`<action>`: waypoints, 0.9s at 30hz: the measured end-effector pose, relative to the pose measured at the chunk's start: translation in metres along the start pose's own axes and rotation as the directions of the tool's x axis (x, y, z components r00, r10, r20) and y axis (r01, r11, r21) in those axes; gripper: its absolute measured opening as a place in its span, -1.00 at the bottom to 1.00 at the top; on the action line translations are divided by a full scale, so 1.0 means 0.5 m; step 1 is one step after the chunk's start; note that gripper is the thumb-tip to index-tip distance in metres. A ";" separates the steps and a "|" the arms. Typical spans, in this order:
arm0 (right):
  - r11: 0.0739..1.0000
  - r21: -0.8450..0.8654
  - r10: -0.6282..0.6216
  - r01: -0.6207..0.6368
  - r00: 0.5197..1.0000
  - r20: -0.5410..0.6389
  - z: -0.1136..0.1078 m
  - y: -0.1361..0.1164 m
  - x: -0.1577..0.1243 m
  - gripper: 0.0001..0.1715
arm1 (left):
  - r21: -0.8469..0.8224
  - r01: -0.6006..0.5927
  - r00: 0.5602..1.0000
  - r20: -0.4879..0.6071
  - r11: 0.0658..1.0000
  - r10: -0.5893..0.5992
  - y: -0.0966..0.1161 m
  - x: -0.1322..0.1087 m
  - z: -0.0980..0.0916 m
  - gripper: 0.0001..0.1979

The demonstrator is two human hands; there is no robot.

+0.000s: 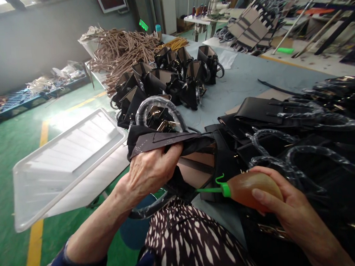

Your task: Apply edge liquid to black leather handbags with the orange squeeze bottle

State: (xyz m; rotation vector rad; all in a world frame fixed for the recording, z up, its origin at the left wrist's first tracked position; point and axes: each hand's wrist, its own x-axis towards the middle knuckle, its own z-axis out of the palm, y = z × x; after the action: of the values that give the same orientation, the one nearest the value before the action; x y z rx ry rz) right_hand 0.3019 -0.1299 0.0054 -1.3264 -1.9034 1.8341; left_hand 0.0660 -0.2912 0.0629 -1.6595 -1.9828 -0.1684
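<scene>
My left hand (151, 168) is closed on the upper edge of a black handbag (168, 140), thumb on top and fingers folded beneath. Clear plastic film wraps the bag's curved handle (159, 103), which arches up behind my hand. The opening shows a beige lining with dark stripes. In my right hand (282, 194) is a squeeze bottle (252, 188) of amber liquid, gripped round its soft body. Its thin green nozzle points left, with the tip close to the bag's opening; whether they touch I cannot tell.
Several small black bags (160, 80) stand on the blue-grey table (238, 80), behind them a heap of brown straps (123, 50). More black bags with wrapped handles (316, 154) are piled at the right. A white plastic tray (65, 163) lies to the left, beside the table.
</scene>
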 end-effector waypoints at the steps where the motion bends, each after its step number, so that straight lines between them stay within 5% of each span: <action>1: 1.000 0.002 0.004 -0.004 1.000 0.003 0.000 0.002 0.000 -0.36 | 0.003 0.000 1.000 0.002 1.000 0.000 0.000 0.000 -0.001 -0.76; 14: 0.996 0.078 0.037 -0.040 0.999 0.037 0.003 0.027 0.000 -0.29 | 0.036 0.024 0.999 0.030 0.999 -0.025 0.000 0.000 0.002 -0.76; 27: 0.924 0.348 0.143 -0.158 0.987 0.069 0.021 0.046 -0.017 -0.38 | -0.013 0.166 0.986 -0.006 0.986 -0.166 0.000 -0.003 0.008 -0.79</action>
State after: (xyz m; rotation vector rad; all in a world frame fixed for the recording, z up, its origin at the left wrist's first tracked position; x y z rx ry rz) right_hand 0.3107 -0.1469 -0.0133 -1.3453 -1.4282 2.1669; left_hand 0.0648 -0.2910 0.0590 -1.4982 -2.1185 -0.2484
